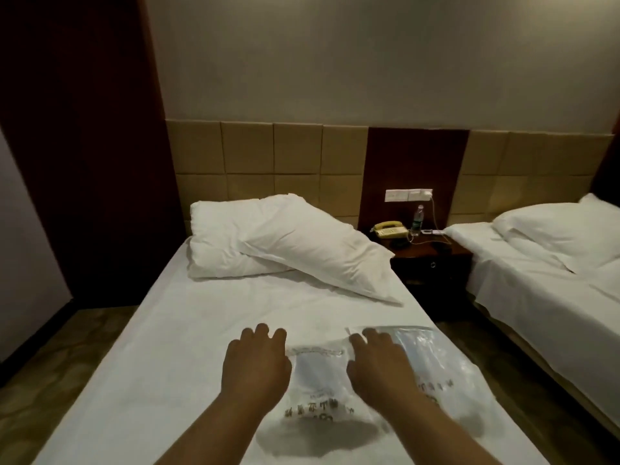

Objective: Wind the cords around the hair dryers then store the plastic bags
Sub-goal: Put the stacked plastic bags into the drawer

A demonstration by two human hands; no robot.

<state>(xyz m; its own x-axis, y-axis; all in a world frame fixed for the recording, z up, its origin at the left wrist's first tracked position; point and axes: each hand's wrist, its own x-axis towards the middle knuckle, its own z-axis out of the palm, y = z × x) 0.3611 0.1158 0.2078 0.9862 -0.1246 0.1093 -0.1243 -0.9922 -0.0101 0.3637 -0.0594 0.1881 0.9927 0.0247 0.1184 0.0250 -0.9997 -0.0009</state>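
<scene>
Two clear plastic bags with printed lettering lie flat on the white bed (pixel 188 330). One bag (pixel 318 384) lies between my hands; the other bag (pixel 436 364) lies to its right, partly under my right hand. My left hand (pixel 256 360) hovers or rests at the left edge of the nearer bag, fingers spread and relaxed. My right hand (pixel 377 360) lies palm down over the bags with straight fingers. No hair dryer is in view.
Two white pillows (pixel 281 243) are stacked at the head of the bed. A dark nightstand (pixel 432 260) to the right carries a yellow telephone (pixel 389 228) and a water bottle (pixel 417 220). A second white bed (pixel 543 273) stands at far right, with a floor gap between.
</scene>
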